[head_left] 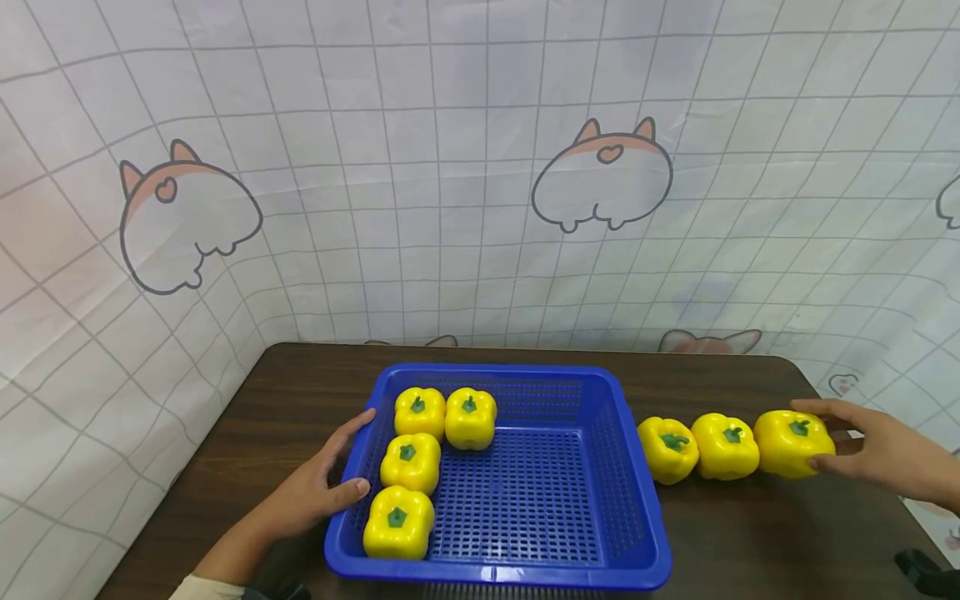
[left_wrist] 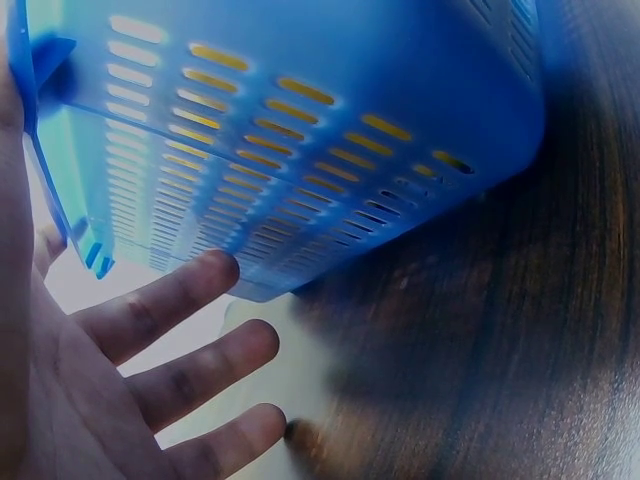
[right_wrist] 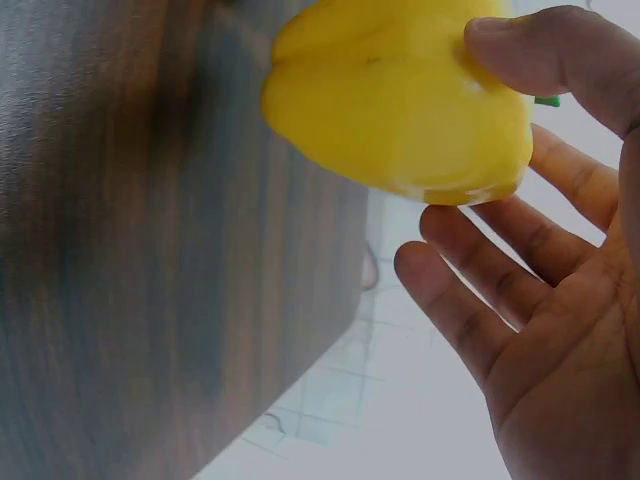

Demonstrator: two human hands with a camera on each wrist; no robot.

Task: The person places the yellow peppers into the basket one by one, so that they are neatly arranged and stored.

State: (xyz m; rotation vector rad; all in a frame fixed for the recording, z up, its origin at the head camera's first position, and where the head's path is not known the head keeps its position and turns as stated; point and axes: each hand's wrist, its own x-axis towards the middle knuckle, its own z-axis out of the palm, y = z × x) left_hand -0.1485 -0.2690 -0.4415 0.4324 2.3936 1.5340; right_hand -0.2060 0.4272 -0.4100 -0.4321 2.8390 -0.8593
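In the head view, my right hand (head_left: 873, 442) is at the far right of a row of three yellow bell peppers. Its thumb and index finger pinch the rightmost bell pepper (head_left: 791, 443), which has a green stem. The right wrist view shows the thumb on this pepper (right_wrist: 410, 100), the lower fingers spread beside it. My left hand (head_left: 330, 483) rests thumb and index finger on the left rim of a blue plastic basket (head_left: 517, 467). Its other fingers stretch out below the rim, beside the slotted wall (left_wrist: 300, 130). Several yellow bell peppers (head_left: 408, 462) sit inside along the basket's left and back.
Two more bell peppers, one (head_left: 667, 450) close to the basket's right wall and another (head_left: 725, 447) in the middle of the row, stand on the dark wooden table (head_left: 750, 542). Behind the table hangs a white gridded cloth (head_left: 465, 208) with cartoon animals.
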